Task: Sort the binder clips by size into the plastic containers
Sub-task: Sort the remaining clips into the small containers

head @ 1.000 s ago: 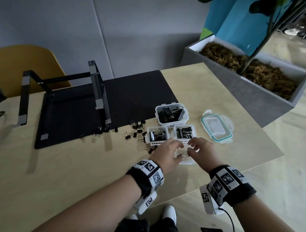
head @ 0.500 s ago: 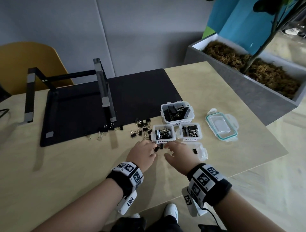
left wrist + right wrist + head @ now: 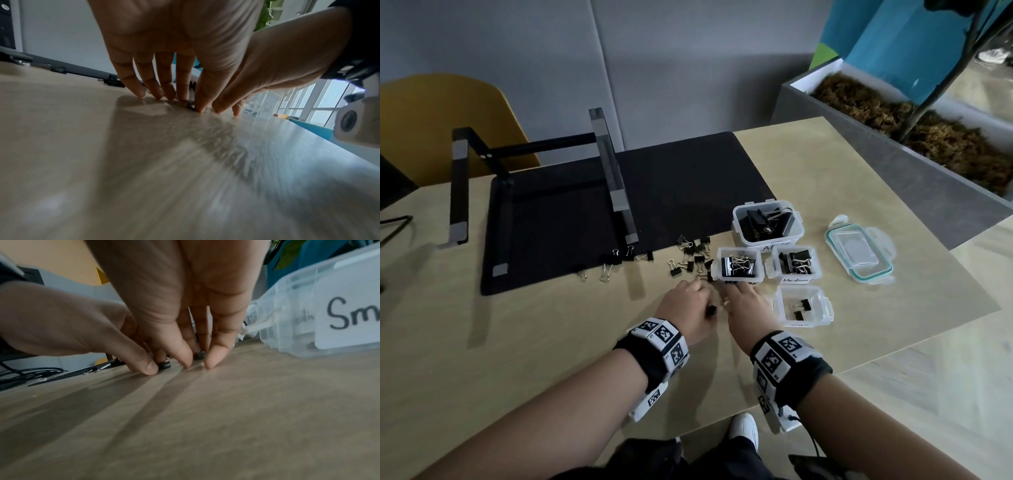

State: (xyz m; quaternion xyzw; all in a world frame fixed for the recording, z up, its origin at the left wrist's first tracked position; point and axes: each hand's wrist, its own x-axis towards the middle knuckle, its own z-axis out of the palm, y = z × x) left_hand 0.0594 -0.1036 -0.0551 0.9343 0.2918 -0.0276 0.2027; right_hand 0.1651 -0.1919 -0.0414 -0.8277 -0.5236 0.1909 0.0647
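- Left hand (image 3: 690, 306) low on the table (image 3: 517, 342), fingertips (image 3: 139, 93) pressed down; grasp not discernible, small black clip (image 3: 711, 310) at its thumb side.
- Right hand (image 3: 748, 305) just beside it, fingertips (image 3: 211, 361) on the wood around a small clip (image 3: 164, 365); closure unclear.
- Loose binder clips (image 3: 690, 258) scattered left of the four plastic containers (image 3: 768, 224); "Small" container (image 3: 803, 306) just right of the right hand.

black binder clips (image 3: 690, 255); teal-rimmed lid (image 3: 859, 253)

Dim, window-lit scene; soft shadows, blurred wrist-view foregrounds, wide-angle edge distortion.
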